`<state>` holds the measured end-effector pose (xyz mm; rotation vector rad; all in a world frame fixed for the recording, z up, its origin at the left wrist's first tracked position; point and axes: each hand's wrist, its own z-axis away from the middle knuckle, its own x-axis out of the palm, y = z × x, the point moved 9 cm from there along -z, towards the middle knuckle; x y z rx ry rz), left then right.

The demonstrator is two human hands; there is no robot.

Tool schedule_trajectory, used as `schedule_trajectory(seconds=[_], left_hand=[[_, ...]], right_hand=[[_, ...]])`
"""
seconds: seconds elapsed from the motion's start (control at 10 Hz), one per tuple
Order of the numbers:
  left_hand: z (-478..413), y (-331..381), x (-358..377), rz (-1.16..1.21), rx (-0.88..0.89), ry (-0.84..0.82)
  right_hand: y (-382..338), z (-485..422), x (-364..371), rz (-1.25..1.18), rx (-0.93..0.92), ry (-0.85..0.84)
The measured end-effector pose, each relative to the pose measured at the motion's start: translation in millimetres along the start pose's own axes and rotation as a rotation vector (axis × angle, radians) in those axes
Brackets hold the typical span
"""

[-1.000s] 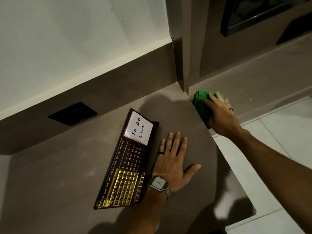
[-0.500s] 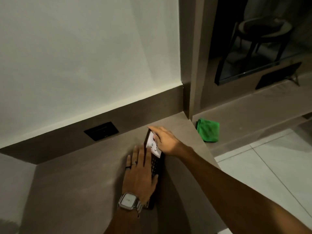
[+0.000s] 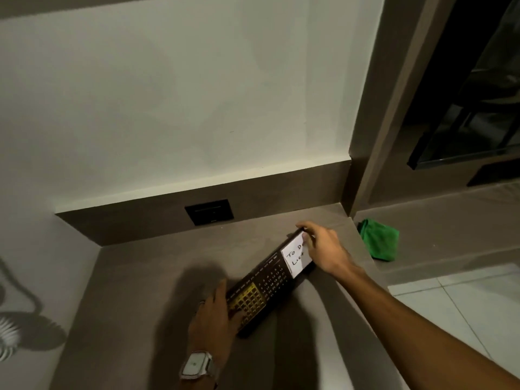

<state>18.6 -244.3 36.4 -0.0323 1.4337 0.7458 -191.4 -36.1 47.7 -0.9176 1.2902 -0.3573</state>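
Note:
A long dark calendar board [image 3: 271, 280] with gold number tiles and a white "To Do List" note lies slanted on the brown desk [image 3: 146, 277]. My right hand [image 3: 323, 249] grips its far end, fingers curled over the top edge beside the note. My left hand [image 3: 216, 313], with a watch on the wrist, holds the near end over the gold tiles. A green cloth [image 3: 378, 243] lies alone on the lower ledge to the right, apart from both hands.
A black wall socket [image 3: 209, 211] sits in the brown back panel behind the desk. A brown pillar [image 3: 374, 153] stands at the desk's right corner. Pale floor tiles [image 3: 464, 305] lie to the right, below the desk edge.
My right hand left the green cloth on the ledge and took the board's far end. My left hand moved from the bare desk onto the board's near end. The board has turned.

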Motion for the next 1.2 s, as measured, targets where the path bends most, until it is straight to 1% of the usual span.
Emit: schedule_trajectory(seconds=[0.1,0.2,0.3,0.4,0.6,0.7,0.9,1.0,1.1,1.2], left_hand=[[-9,-29,-13,0.155,-0.114,0.093],[-21,-50,-22,0.320,-0.163,0.177],[-32,-60,-32,0.372,-0.202,0.271],[-46,-65,-38,0.419,-0.217,0.304],[-68,-68,-43,0.428,-0.218,0.315],[-78,-64,-44,0.421,-0.193,0.306],[-91,-65,-43,0.447,-0.216,0.275],[-93,-69,-39,0.460,-0.237,0.256],[-89,-73,-41,0.411,-0.259,0.251],[-75,-76,-48,0.336,-0.252,0.254]], right_hand=[[9,11,-2,-0.043,0.048,0.055],[16,21,-2,-0.072,0.102,0.121],[20,28,5,-0.080,0.138,0.132],[20,32,11,-0.108,0.163,0.141],[11,26,17,-0.119,0.159,0.148],[11,20,16,-0.140,0.182,0.163],[2,9,12,-0.146,0.186,0.210],[6,5,17,-0.160,0.178,0.192],[13,7,20,-0.200,0.226,0.152],[21,20,2,-0.215,0.256,0.239]])
